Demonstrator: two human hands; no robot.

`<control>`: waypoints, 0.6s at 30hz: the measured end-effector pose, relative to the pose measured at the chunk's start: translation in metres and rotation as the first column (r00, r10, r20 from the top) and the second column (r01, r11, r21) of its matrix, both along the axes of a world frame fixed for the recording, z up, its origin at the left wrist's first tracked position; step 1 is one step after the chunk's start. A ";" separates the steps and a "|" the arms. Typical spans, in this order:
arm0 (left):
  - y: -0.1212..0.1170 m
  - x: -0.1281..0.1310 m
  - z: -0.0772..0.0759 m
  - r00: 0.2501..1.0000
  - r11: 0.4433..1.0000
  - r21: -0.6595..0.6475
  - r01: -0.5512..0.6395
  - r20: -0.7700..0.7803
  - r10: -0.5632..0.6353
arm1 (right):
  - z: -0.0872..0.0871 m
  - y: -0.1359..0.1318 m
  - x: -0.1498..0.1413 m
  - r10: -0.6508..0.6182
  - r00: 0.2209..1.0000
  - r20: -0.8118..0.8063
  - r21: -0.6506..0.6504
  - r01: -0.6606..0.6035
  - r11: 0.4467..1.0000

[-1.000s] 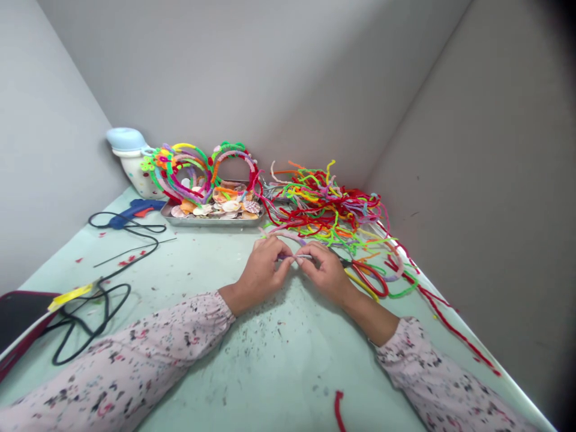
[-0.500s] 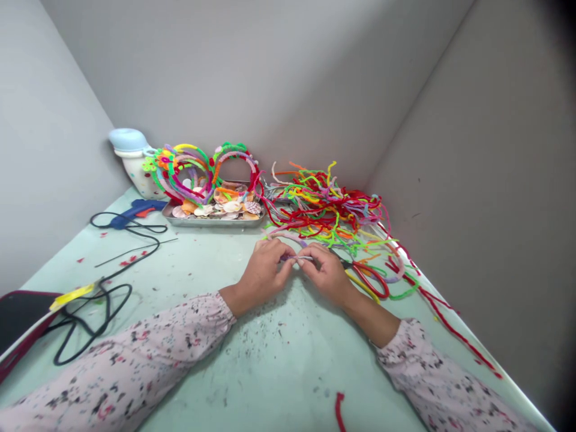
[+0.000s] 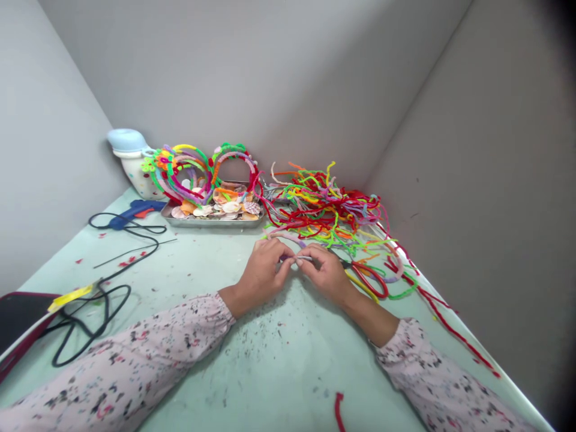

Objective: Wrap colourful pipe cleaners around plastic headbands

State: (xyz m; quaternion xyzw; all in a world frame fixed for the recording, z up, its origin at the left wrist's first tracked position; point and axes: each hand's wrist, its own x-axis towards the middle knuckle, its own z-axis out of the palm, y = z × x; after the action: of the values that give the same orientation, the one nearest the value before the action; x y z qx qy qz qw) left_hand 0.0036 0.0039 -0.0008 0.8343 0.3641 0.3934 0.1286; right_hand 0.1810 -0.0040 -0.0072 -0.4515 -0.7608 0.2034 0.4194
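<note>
My left hand (image 3: 269,268) and my right hand (image 3: 324,271) meet over the middle of the table, thumbs and fingertips almost touching. Both are closed in a pinch on a thin, pale purple-grey pipe cleaner (image 3: 306,258); much of it is hidden by the fingers. Just behind the hands, a pink and purple fuzzy strip (image 3: 288,236) curves on the table; I cannot tell whether it joins the held piece. Scissors with red handles (image 3: 373,279) lie beside my right hand, their blades partly covered.
A heap of coloured pipe cleaners (image 3: 328,204) lies at the back right. Wrapped headbands (image 3: 180,174) stand in a metal tray (image 3: 216,222) of shells. At left are a blue glue gun (image 3: 130,214), its black cord (image 3: 108,306) and a white cup (image 3: 137,171). A red piece (image 3: 339,411) lies in front.
Hardly anything differs. Both hands keep their pinch on the pipe cleaner in the same place, and the whole view has shifted very slightly.
</note>
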 end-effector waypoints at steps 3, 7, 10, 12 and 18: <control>0.000 0.000 0.000 1.000 1.000 0.004 0.002 -0.003 -0.002 | 0.001 -0.001 0.000 -0.006 1.000 -0.005 -0.006 0.006 1.000; 0.000 0.000 0.000 1.000 1.000 0.008 0.003 -0.010 -0.003 | 0.002 -0.002 0.001 -0.001 1.000 -0.005 -0.021 0.001 1.000; 0.000 0.000 0.000 1.000 1.000 0.014 0.004 -0.016 -0.004 | 0.002 -0.002 0.000 0.000 1.000 -0.011 -0.034 -0.001 0.999; 0.000 0.000 0.000 1.000 1.000 0.019 0.005 -0.019 -0.004 | 0.002 -0.002 0.000 -0.003 1.000 -0.015 -0.043 0.002 0.999; -0.001 0.001 0.001 1.000 1.000 0.023 0.001 -0.028 -0.001 | 0.001 -0.002 0.000 -0.005 1.000 -0.011 -0.053 0.004 0.999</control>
State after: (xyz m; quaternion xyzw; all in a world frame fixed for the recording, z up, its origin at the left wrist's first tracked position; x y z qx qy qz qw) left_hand 0.0045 0.0033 -0.0002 0.8414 0.3610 0.3856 0.1142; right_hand 0.1814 -0.0063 -0.0061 -0.4632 -0.7518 0.2251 0.4118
